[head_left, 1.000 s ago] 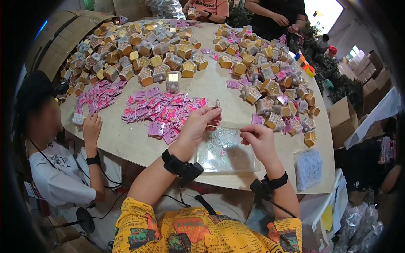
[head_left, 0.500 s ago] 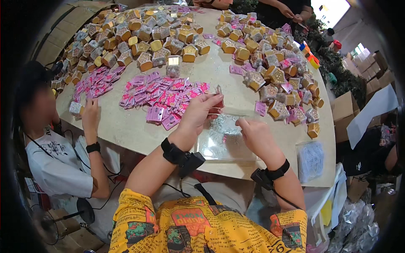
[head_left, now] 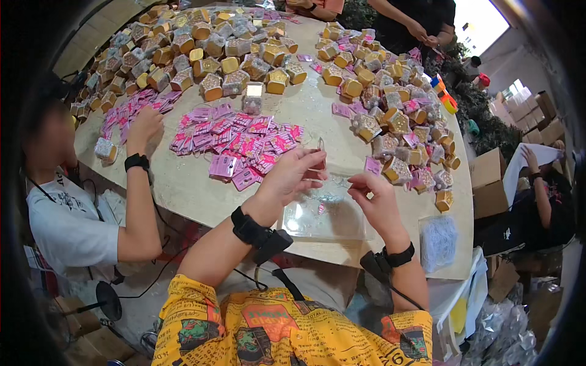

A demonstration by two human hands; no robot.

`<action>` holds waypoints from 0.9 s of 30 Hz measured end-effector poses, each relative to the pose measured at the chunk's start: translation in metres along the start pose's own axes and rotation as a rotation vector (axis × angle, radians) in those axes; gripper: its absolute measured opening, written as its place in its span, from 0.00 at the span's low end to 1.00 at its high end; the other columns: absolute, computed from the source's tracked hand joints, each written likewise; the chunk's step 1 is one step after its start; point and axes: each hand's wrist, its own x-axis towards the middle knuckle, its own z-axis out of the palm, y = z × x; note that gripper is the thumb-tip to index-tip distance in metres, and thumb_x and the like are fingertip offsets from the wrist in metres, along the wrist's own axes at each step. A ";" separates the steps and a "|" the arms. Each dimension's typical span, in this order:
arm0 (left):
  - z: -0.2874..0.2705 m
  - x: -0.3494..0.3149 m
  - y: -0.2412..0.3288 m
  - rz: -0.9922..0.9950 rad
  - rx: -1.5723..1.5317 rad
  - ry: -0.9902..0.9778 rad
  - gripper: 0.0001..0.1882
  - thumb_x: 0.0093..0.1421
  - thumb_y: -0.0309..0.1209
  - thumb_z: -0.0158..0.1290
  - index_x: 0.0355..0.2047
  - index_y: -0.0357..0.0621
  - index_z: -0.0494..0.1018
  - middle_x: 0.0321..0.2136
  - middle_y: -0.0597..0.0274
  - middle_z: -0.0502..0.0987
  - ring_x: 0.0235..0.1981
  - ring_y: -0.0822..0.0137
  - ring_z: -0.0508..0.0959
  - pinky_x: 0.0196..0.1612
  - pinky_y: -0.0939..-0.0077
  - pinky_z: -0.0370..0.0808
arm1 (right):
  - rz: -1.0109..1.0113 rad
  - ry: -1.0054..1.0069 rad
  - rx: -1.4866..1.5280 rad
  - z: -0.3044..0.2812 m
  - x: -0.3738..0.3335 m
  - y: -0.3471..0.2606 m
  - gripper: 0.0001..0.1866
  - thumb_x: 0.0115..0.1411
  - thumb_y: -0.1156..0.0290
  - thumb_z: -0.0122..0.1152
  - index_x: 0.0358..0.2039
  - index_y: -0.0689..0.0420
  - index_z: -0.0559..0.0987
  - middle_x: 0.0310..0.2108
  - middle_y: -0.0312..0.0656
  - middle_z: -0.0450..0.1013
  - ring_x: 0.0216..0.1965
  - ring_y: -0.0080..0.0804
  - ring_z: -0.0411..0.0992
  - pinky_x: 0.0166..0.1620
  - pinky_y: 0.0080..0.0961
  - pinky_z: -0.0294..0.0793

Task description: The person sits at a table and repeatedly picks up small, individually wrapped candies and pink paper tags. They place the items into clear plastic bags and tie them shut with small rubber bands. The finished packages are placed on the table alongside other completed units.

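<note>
My left hand (head_left: 294, 177) is closed, with thumb and forefinger pinched on a thin tag (head_left: 321, 146) seen nearly edge-on. It hovers over the left part of a shallow clear plastic tray (head_left: 293, 229). My right hand (head_left: 373, 196) is held to the right, its thumb and forefinger curled together; whatever they pinch is too fine to make out. Fine clear strands and a small pink scrap (head_left: 321, 208) lie in the tray. Left of my left hand spreads a heap of pink tags (head_left: 235, 143).
Gold and silver house-shaped ornaments pile up at far left (head_left: 210, 85) and right (head_left: 397, 119). A bag of pale strings (head_left: 438, 244) lies near the right table edge. A co-worker (head_left: 73, 207) sits at left, reaching to another tag heap (head_left: 137, 110). More people stand beyond.
My right hand's fingers have turned toward the left hand, and the left hand stays nearly in place. The co-worker's hand at left has moved up to the tag heap.
</note>
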 end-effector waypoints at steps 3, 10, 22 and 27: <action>0.000 -0.002 -0.003 -0.023 -0.039 -0.050 0.13 0.63 0.38 0.51 0.42 0.43 0.69 0.35 0.60 0.75 0.36 0.65 0.79 0.36 0.76 0.78 | 0.035 0.019 0.085 0.008 -0.003 0.006 0.11 0.50 0.82 0.62 0.36 0.62 0.77 0.27 0.42 0.76 0.28 0.26 0.75 0.32 0.20 0.73; -0.002 -0.002 -0.005 -0.035 -0.283 -0.140 0.12 0.63 0.36 0.51 0.41 0.40 0.70 0.35 0.54 0.75 0.36 0.60 0.79 0.37 0.72 0.81 | 0.020 0.025 0.131 0.026 -0.003 0.006 0.11 0.50 0.83 0.62 0.36 0.62 0.77 0.27 0.41 0.76 0.27 0.24 0.74 0.32 0.20 0.73; -0.013 0.017 -0.012 -0.118 -0.322 -0.069 0.11 0.63 0.36 0.50 0.37 0.39 0.71 0.32 0.50 0.75 0.34 0.57 0.79 0.40 0.69 0.80 | 0.093 0.028 0.160 0.024 -0.009 0.014 0.09 0.51 0.82 0.60 0.35 0.63 0.77 0.26 0.41 0.76 0.27 0.24 0.74 0.33 0.19 0.73; -0.009 0.016 -0.011 -0.112 -0.313 -0.036 0.11 0.63 0.35 0.50 0.36 0.39 0.71 0.32 0.50 0.75 0.35 0.57 0.79 0.41 0.68 0.80 | 0.120 0.064 0.197 0.025 -0.009 0.015 0.07 0.51 0.80 0.61 0.33 0.63 0.78 0.26 0.41 0.75 0.26 0.25 0.73 0.31 0.20 0.72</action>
